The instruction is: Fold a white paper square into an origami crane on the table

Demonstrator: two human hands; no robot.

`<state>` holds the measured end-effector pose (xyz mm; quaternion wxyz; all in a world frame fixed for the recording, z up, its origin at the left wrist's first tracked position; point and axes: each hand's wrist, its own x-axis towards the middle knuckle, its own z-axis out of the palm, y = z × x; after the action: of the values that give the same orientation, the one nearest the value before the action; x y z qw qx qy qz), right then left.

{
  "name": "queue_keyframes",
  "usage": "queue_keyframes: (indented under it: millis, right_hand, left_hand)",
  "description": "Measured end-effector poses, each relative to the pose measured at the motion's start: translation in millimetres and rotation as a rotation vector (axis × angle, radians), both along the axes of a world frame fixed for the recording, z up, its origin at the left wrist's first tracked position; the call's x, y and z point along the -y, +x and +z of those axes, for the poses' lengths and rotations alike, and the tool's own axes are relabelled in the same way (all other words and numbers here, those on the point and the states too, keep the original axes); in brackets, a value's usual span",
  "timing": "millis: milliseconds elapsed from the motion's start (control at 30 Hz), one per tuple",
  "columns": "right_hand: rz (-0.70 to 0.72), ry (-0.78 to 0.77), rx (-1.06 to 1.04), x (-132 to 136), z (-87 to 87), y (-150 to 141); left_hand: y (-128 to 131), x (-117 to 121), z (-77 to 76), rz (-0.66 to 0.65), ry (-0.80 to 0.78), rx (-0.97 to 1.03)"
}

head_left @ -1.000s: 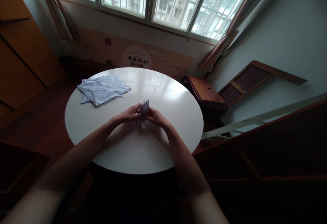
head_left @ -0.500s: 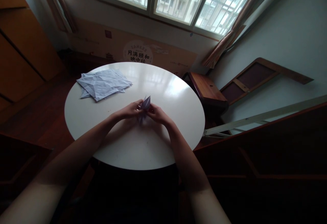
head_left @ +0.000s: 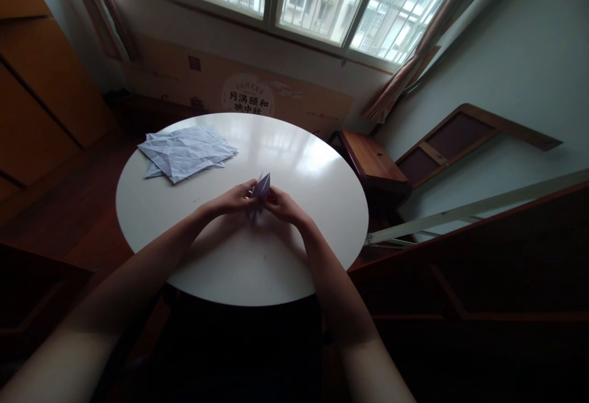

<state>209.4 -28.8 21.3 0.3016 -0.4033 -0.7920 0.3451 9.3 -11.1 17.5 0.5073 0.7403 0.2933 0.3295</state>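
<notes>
Folded paper piece (head_left: 261, 187): pale purple-grey, creased, pointed tip up, over white tabletop (head_left: 221, 268).

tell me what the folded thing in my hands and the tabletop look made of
Folded piece: probably thin paper, matte pale purple, judging by its crisp point and flat faces.
Tabletop: smooth, glossy white, reflecting the window; laminate or painted board, unclear which.

Reaching in from eight o'clock with the left arm (head_left: 147, 271) and five o'clock with the right arm (head_left: 335, 286). Holding left hand (head_left: 237, 198) and right hand (head_left: 282, 203) close together, fingertips curled inward towards three and ten, apparently pinching.
</notes>
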Motion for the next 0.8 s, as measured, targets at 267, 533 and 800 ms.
queue_keyframes:
  millis: [267, 533, 800]
  right_hand:
    - [0.000, -0.001, -0.016, 0.2, -0.2, 0.2]
    - [-0.003, -0.004, -0.017, 1.2, 1.2, -0.5]
    - [-0.001, 0.018, -0.004, -0.1, -0.3, 0.4]
  left_hand:
    - [0.3, 1.7, 1.9, 0.007, -0.013, 0.002]
    - [-0.1, 1.0, 2.2, 0.006, 0.000, -0.009]
    - [-0.7, 0.6, 0.8, -0.015, 0.017, -0.006]
